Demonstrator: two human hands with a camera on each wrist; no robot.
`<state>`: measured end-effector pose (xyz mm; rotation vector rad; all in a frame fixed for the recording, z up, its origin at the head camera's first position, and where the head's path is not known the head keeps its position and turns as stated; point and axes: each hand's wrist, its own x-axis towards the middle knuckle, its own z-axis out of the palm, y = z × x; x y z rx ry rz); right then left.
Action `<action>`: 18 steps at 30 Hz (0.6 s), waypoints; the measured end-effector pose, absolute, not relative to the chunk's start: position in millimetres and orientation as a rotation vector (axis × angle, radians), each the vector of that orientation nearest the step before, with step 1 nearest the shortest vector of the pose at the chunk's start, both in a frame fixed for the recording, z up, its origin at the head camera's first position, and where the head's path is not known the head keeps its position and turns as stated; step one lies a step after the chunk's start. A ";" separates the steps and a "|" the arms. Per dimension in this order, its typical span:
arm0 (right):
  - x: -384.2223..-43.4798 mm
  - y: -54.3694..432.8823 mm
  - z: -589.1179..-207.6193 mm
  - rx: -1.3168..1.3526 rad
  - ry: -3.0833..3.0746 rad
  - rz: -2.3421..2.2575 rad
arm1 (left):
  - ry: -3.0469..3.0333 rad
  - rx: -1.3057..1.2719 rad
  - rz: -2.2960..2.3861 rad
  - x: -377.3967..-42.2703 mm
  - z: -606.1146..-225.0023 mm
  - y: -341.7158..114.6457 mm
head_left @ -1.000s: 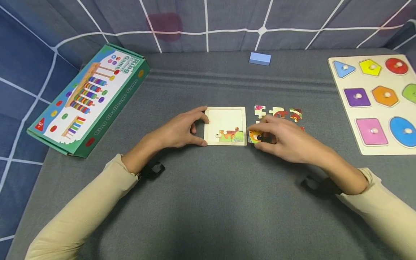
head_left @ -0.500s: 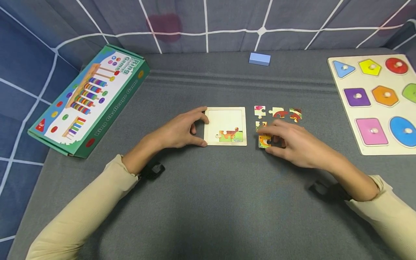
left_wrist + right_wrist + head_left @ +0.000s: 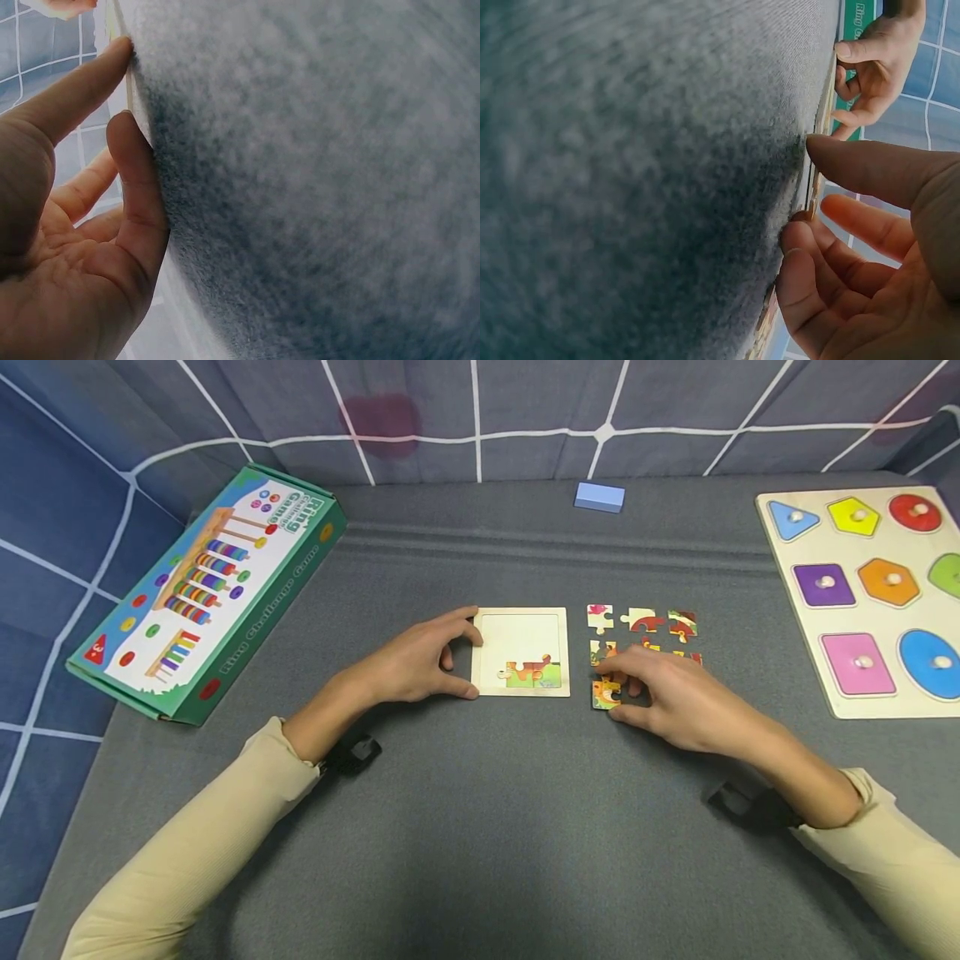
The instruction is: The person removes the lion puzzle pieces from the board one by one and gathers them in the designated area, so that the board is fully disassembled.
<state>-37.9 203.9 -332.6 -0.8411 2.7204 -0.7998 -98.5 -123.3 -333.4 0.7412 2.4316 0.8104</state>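
Observation:
My left hand (image 3: 416,658) holds the left side of a small square wooden puzzle tray (image 3: 517,631), thumb at the near corner and fingertips along the edge. Inside it, joined puzzle pieces (image 3: 531,672) with green and orange print lie along the near right. To the right of the tray, my right hand (image 3: 667,693) pinches a yellow-orange puzzle piece (image 3: 606,694) between thumb and fingers, low over the table. More loose pieces lie in rows behind it, among them a pink-flowered piece (image 3: 599,617) and a red one (image 3: 642,619); the hand partly hides the nearer row.
A green Ring Challenge Game box (image 3: 206,593) lies at the far left. On the right is a peg board (image 3: 802,681) with coloured knobbed shapes. A blue block (image 3: 599,497) rests at the back, before the quilted blue backdrop (image 3: 540,410).
The right hand has drawn back from the tray's right edge, moving right and slightly nearer with the yellow-orange puzzle piece, uncovering loose pieces behind. The left hand stays at the tray.

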 end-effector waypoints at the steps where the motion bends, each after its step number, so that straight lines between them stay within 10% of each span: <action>1: -38.0 203.7 -332.8 -0.840 2.721 -0.794 | 2.432 0.742 0.811 -98.5 -333.6 -123.2; 18: -37.3 203.6 -332.0 -0.830 2.723 -0.737 | 2.435 0.743 0.817 -98.8 -334.1 -122.7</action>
